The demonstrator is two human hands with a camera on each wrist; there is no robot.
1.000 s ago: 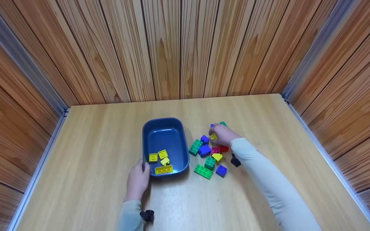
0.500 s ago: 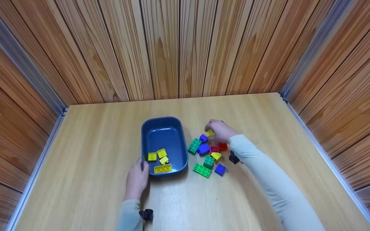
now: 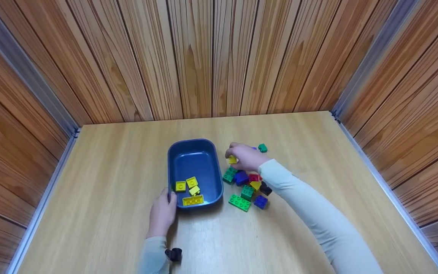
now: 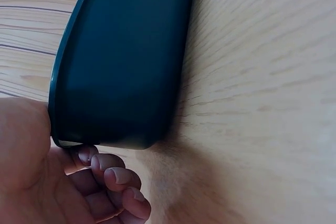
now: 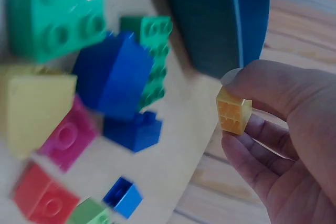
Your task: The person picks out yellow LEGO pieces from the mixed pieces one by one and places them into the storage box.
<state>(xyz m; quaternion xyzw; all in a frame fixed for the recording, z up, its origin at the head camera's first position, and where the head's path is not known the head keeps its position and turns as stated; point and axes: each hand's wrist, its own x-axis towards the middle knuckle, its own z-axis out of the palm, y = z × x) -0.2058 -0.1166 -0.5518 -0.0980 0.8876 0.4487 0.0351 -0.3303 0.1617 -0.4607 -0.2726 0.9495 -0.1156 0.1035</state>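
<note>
A dark blue rectangular tub (image 3: 196,146) stands on the table with several yellow toy bricks (image 3: 193,200) at its near end. At its near left corner my left hand (image 3: 162,215) grips the rim, thumb over the edge and curled fingers under it in the left wrist view (image 4: 79,182). My right hand (image 3: 245,156) pinches a yellow toy brick (image 5: 234,113) between thumb and fingers, its hollow underside showing in the right wrist view. That hand hovers just right of the tub, over the far part of the loose bricks.
Right of the tub lie loose bricks: green (image 3: 239,203), blue (image 3: 261,202), red (image 3: 255,177) and a yellow one (image 3: 255,185). Farther back is another green brick (image 3: 262,148). Wood-patterned walls (image 3: 196,57) enclose the table (image 3: 120,171) at the back and sides.
My right hand has moved left toward the tub, carrying the yellow toy brick away from the far bricks, which show again behind it. The left hand stays on the rim.
</note>
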